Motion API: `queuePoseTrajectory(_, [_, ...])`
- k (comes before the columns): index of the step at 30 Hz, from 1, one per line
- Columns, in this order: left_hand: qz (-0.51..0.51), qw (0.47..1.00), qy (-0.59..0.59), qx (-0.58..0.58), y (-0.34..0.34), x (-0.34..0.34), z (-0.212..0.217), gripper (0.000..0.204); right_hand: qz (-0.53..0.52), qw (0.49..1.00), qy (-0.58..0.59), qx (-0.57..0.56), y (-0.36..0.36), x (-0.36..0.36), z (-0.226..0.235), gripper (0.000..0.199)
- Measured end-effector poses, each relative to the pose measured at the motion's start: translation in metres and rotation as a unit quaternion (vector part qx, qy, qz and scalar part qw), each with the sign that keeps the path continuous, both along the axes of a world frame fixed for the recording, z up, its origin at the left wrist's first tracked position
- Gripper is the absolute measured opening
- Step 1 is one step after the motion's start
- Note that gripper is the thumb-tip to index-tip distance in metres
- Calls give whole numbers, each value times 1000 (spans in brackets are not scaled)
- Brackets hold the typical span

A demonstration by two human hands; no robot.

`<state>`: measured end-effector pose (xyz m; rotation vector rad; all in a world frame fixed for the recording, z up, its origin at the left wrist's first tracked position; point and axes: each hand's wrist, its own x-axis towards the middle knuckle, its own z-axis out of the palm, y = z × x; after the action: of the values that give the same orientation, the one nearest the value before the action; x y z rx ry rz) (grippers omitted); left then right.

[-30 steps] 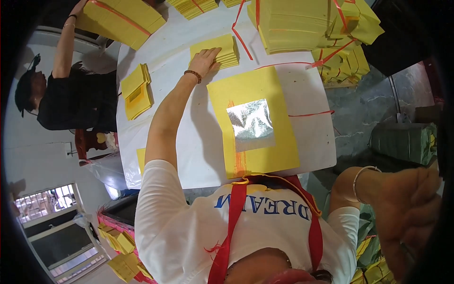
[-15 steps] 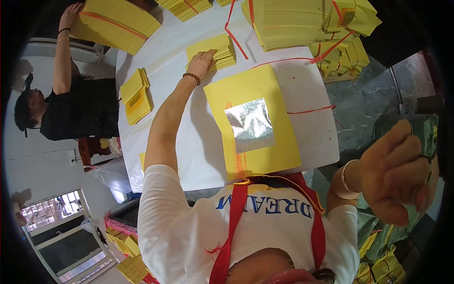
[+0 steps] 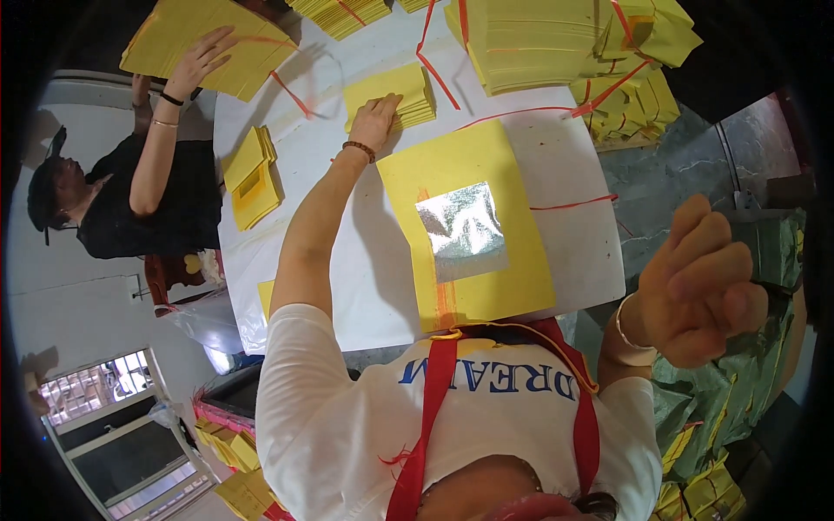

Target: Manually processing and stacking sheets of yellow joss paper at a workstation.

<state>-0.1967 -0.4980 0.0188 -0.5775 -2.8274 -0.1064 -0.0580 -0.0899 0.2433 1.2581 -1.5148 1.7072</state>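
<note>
My left hand [image 3: 373, 122] lies on a small stack of yellow paper sheets [image 3: 413, 84], its fingers stretched over the top. Nearer to me is a large yellow sheet [image 3: 526, 234] with a shiny silver square [image 3: 465, 221] on it and an orange streak along its left part. Off the table's right side, my right hand [image 3: 708, 286] is raised in the air. Its fingers are curled in, and I see nothing in them.
A co-worker's hand [image 3: 204, 61] rests on a large yellow paper stack [image 3: 165, 43] at the far left. Folded yellow papers [image 3: 252, 178] lie on the white table [image 3: 356, 286]. Tied yellow bundles [image 3: 530, 43] stand far right, with red straps [image 3: 434, 74] about. A green sack [image 3: 738, 373] is at right.
My right hand has shifted left and slightly up. My left hand stays on the small stack. The co-worker's hand has moved right over the large stack, whose red strap now hangs loose.
</note>
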Motion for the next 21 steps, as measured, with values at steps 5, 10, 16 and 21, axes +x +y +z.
queuePoseTrajectory(5, [-5, 999, 41, -4, -4, 1, -11, 38, 31, 999, -32, -8, -10, -3, -11, 36])
queuePoseTrajectory(10, [1, 1000, 11, -29, 0, 2, -5, 43, 34, 990, -126, -44, -18, 7, -27, 28])
queuePoseTrajectory(16, [35, 992, -65, -102, 6, 3, 23, 52, 30, 972, -230, 27, -19, 10, -41, 25])
queuePoseTrajectory(21, [29, 998, 33, -42, -1, 13, 44, 52, 46, 946, -279, 161, -20, -6, -60, 26])
